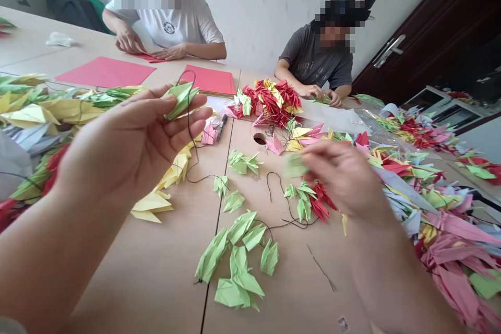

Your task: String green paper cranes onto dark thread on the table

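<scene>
Green paper, folded into a crane, is pinched in the grip of the left hand (133, 141) in the upper left-centre of the frame: the green paper crane (180, 99) sits between thumb tip and fingertips, raised above the worktop (164, 282). A dark thread (189, 130) loops over the crane and hangs down past the palm to the worktop below.

The right hand (344, 177), at right of centre, is blurred by motion. A pale green piece (295, 166) shows at its fingertips, but whether it is pinched cannot be told.

The stringing is probably best done with the crane held lightly by its body, so that the folds are not crushed, and with the thread kept taut and free of the loose green cranes (238, 255) lying at lower centre.

A string of yellow cranes (172, 177) lies just below the left hand. A red and green cluster (311, 201) lies under the right hand. Sheets of red paper (105, 72) lie further up, before two other people.
</scene>
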The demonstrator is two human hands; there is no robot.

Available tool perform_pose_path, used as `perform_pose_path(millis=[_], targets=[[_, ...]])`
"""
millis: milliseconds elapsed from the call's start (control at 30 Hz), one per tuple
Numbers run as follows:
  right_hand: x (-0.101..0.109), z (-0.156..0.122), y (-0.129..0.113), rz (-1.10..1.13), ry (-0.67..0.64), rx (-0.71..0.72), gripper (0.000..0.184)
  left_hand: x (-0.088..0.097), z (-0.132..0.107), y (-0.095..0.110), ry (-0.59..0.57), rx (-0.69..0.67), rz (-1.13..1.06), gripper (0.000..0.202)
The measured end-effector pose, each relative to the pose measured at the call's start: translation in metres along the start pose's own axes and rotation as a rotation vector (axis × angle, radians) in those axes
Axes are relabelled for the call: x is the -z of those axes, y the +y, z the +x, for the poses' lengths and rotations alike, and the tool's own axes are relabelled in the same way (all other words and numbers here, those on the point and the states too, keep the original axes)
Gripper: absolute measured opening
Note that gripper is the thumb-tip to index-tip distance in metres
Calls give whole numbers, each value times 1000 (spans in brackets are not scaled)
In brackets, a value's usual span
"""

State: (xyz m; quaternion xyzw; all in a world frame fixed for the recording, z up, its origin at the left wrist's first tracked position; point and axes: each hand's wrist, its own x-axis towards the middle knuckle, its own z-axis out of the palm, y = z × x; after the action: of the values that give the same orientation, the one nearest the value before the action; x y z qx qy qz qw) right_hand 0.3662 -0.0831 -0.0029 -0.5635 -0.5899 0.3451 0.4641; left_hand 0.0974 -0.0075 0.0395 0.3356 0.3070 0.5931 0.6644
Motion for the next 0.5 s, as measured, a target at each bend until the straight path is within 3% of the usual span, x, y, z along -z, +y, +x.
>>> perform_pose_path(millis=[133,200,267,333,400,433,500], targets=[[-32,14,20,-20,-102,-45,25,-7,-31,10,-252,-58,170,28],[-40,9,17,8,-161,-39,38,-7,-44,5,-328,-17,231,24],[-45,0,5,183,-374,-49,58,-10,-55,-5,-346,72,250,21],[-48,-9,-9,464,-695,-90,66,-14,-61,-15,-354,137,258,21],[-50,-15,-20,600,-880,-140,48,-19,-61,-20,-370,139,259,20],[-48,-16,-24,603,-874,-156,32,-20,-59,-19,-376,114,254,21],[-38,-16,-29,572,-710,-157,15,-20,-50,-14,-314,95,187,22]])
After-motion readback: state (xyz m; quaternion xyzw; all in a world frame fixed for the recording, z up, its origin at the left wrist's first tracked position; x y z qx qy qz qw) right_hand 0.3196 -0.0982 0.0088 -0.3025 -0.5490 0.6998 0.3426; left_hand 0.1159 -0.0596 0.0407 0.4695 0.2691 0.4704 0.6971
